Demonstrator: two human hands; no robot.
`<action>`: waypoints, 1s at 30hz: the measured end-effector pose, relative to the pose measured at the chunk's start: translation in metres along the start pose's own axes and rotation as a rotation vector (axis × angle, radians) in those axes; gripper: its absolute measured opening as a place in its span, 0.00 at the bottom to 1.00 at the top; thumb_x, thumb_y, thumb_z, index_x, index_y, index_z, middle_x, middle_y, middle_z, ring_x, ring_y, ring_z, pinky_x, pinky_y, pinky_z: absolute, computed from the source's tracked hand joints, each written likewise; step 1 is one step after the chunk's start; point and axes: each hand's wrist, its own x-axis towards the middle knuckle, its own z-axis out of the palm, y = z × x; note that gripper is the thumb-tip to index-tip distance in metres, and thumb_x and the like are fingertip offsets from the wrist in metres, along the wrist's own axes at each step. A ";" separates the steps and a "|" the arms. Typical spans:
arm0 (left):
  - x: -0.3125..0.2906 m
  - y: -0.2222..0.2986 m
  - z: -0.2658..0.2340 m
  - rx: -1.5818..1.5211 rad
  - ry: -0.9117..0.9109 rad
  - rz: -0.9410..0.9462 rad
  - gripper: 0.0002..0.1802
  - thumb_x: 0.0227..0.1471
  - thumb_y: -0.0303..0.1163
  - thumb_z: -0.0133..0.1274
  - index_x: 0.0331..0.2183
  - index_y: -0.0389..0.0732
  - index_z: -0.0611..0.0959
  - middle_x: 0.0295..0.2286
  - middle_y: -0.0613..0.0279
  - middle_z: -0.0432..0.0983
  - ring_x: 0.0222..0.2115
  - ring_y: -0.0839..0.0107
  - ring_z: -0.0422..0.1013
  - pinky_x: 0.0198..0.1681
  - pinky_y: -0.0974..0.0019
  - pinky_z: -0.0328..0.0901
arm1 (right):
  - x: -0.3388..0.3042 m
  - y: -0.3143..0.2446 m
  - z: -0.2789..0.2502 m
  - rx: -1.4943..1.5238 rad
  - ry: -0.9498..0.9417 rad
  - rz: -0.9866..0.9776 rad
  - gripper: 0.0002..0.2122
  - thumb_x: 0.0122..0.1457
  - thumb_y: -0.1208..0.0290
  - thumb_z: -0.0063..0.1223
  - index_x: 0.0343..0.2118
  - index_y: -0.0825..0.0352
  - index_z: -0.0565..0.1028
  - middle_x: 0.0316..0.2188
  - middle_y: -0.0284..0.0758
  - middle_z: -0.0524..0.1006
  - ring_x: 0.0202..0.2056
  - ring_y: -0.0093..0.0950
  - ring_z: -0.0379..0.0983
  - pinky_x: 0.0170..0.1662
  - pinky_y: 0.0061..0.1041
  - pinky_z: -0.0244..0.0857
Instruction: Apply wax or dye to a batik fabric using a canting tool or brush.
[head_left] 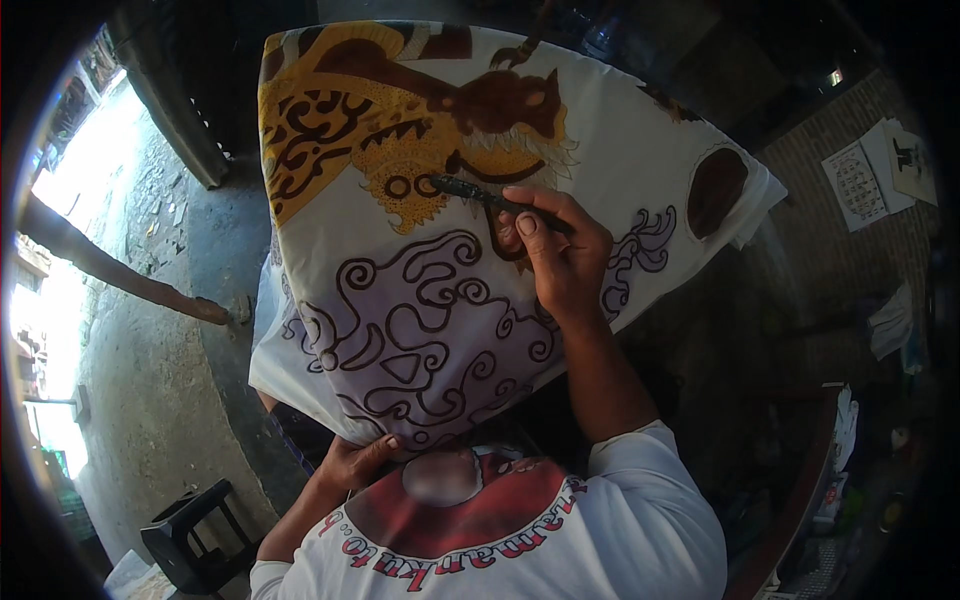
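A large white cloth [640, 130] is spread in front of me, painted with yellow and brown figures at the top and brown curling outlines over pale purple lower down. My right hand [560, 245] is closed around a dark, pen-like batik canting [480, 192]. The canting's tip points left, at the small ringed circles on a yellow dotted motif [405, 190]; I cannot tell whether it touches. Down at the cloth's near edge, my left hand [362, 465] is closed with its thumb on top of the fabric. Its other fingers are mostly hidden.
On the left, a wooden pole [130, 270] slants over the grey concrete floor [150, 360]. A black plastic stool [200, 535] stands at the lower left. Sheets of paper with drawings [865, 180] lie at the right. Dark clutter lines the lower right.
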 end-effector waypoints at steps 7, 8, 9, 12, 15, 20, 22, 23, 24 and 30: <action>-0.002 -0.001 -0.003 0.034 0.021 -0.014 0.28 0.61 0.27 0.57 0.59 0.31 0.69 0.53 0.52 0.74 0.55 0.62 0.70 0.59 0.59 0.64 | 0.001 -0.006 0.001 -0.048 -0.006 -0.002 0.09 0.64 0.83 0.51 0.46 0.75 0.77 0.34 0.35 0.79 0.32 0.15 0.76 0.35 0.14 0.71; -0.002 0.000 -0.002 0.027 0.016 -0.017 0.28 0.60 0.28 0.57 0.59 0.31 0.69 0.53 0.52 0.74 0.55 0.62 0.70 0.59 0.59 0.64 | 0.001 -0.005 0.002 -0.029 0.003 0.006 0.09 0.64 0.84 0.50 0.46 0.75 0.77 0.34 0.35 0.79 0.33 0.15 0.76 0.35 0.14 0.71; -0.001 0.000 -0.001 0.020 0.012 -0.020 0.28 0.60 0.28 0.57 0.59 0.31 0.69 0.53 0.52 0.74 0.55 0.62 0.70 0.59 0.59 0.64 | 0.001 -0.005 0.002 -0.010 0.011 0.013 0.09 0.64 0.84 0.50 0.46 0.75 0.77 0.34 0.35 0.79 0.33 0.16 0.76 0.36 0.14 0.72; -0.001 -0.002 -0.004 0.063 0.004 -0.005 0.28 0.60 0.28 0.57 0.59 0.31 0.69 0.53 0.52 0.75 0.54 0.63 0.70 0.59 0.59 0.64 | -0.001 0.001 0.000 0.026 -0.003 -0.003 0.09 0.64 0.84 0.50 0.46 0.75 0.77 0.34 0.35 0.79 0.33 0.16 0.76 0.36 0.14 0.71; -0.001 -0.004 -0.007 0.072 0.007 -0.009 0.27 0.61 0.28 0.57 0.59 0.31 0.70 0.53 0.52 0.75 0.54 0.63 0.70 0.59 0.59 0.64 | 0.000 0.002 0.000 0.047 0.018 -0.006 0.10 0.64 0.84 0.50 0.47 0.75 0.77 0.34 0.35 0.79 0.32 0.15 0.76 0.35 0.14 0.71; -0.001 -0.002 -0.004 0.068 0.006 0.007 0.27 0.61 0.29 0.57 0.58 0.31 0.70 0.52 0.52 0.75 0.54 0.63 0.71 0.59 0.60 0.64 | 0.001 0.001 0.001 0.058 0.023 -0.004 0.10 0.64 0.84 0.49 0.46 0.75 0.77 0.33 0.35 0.79 0.31 0.15 0.75 0.34 0.13 0.70; -0.001 -0.004 -0.005 0.079 0.010 0.013 0.27 0.61 0.30 0.57 0.58 0.31 0.70 0.52 0.52 0.75 0.53 0.63 0.71 0.58 0.60 0.64 | 0.001 0.000 0.000 0.040 0.022 -0.015 0.10 0.64 0.84 0.49 0.46 0.75 0.77 0.33 0.35 0.79 0.31 0.15 0.75 0.34 0.13 0.70; -0.001 -0.006 -0.006 0.087 0.014 0.008 0.27 0.61 0.30 0.58 0.58 0.31 0.70 0.52 0.53 0.75 0.53 0.63 0.71 0.58 0.60 0.64 | 0.001 0.000 0.000 0.033 0.025 -0.018 0.10 0.64 0.84 0.49 0.46 0.75 0.77 0.33 0.35 0.79 0.31 0.15 0.75 0.34 0.13 0.70; -0.001 -0.006 -0.007 0.095 0.017 0.004 0.28 0.61 0.30 0.58 0.58 0.31 0.70 0.52 0.53 0.75 0.53 0.63 0.71 0.58 0.60 0.64 | 0.000 0.000 0.000 0.025 0.028 -0.022 0.10 0.64 0.84 0.49 0.46 0.75 0.77 0.33 0.35 0.79 0.31 0.15 0.75 0.33 0.13 0.69; -0.001 -0.007 -0.006 0.070 0.027 0.007 0.28 0.60 0.31 0.58 0.58 0.31 0.70 0.52 0.53 0.75 0.54 0.64 0.70 0.59 0.60 0.64 | -0.001 0.003 0.001 0.045 0.021 0.002 0.09 0.64 0.84 0.49 0.46 0.75 0.77 0.33 0.35 0.79 0.31 0.15 0.75 0.33 0.13 0.69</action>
